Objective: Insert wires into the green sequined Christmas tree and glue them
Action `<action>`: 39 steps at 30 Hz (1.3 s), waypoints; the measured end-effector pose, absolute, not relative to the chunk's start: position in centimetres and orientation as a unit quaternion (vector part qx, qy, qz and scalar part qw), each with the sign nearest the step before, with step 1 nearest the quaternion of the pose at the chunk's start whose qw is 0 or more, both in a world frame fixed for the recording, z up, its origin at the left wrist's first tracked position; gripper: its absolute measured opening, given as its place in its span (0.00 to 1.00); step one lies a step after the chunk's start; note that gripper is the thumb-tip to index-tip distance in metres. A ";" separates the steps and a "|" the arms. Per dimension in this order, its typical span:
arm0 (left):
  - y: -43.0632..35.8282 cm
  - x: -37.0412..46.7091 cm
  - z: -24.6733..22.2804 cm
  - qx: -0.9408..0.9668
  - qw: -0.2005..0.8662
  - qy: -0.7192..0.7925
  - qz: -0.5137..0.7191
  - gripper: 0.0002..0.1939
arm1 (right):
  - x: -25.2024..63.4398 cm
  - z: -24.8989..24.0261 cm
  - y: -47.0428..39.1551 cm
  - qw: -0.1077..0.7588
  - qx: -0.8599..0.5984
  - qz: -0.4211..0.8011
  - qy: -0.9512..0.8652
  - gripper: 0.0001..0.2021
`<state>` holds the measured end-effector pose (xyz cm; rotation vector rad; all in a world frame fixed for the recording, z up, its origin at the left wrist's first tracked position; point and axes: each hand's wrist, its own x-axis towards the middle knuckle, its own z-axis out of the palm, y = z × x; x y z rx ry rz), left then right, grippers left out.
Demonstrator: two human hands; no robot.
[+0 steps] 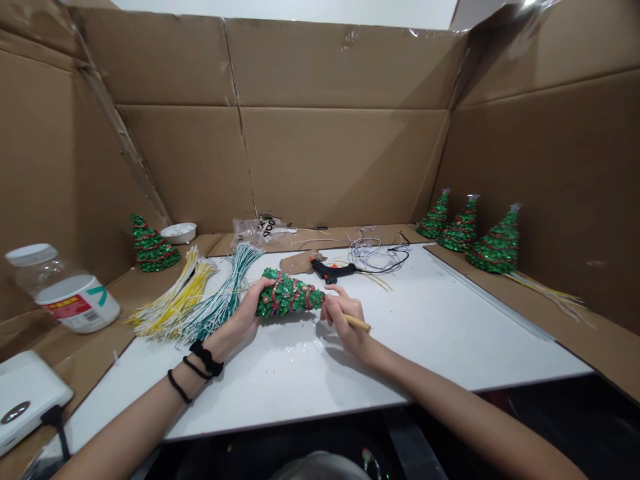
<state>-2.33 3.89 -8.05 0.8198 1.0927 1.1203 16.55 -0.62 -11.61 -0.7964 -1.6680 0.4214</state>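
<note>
A small green tree (290, 297) with red garland lies on its side above the white board (430, 333), its narrow tip pointing right. My left hand (253, 307) is closed around its wide base. At the tip, my right hand (345, 319) grips a tan wooden-handled tool (357, 324); the tool's working end is hidden by the fingers and the tip. Just behind the tree, a black glue gun (334, 271) rests on a brown piece (296, 262).
Yellow-and-white wires (175, 300) and green-and-white wires (227, 293) lie left. Finished trees stand left (150, 245) and right (495, 243). A jar (65, 290) and white device (30, 400) are far left. Loose wire (377, 250) lies behind, before cardboard walls (345, 153).
</note>
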 end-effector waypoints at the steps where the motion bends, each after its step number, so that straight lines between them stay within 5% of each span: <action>1: 3.9 -2.2 -8.2 0.365 0.635 0.483 0.481 0.09 | 16.5 -11.9 -0.5 0.590 -0.350 0.211 -0.696 0.23; 17: 6.7 -4.3 -5.3 0.448 0.672 0.522 0.273 0.13 | 17.1 -12.8 2.0 0.649 -0.305 0.530 -0.453 0.23; 25: 5.7 -4.5 -5.5 0.500 0.725 0.434 0.191 0.04 | 18.3 -13.4 2.1 0.617 -0.278 0.564 -0.473 0.22; 39: 6.1 -4.1 -7.3 0.539 0.703 0.408 0.220 0.13 | 18.2 -13.2 2.3 0.633 -0.286 0.552 -0.462 0.23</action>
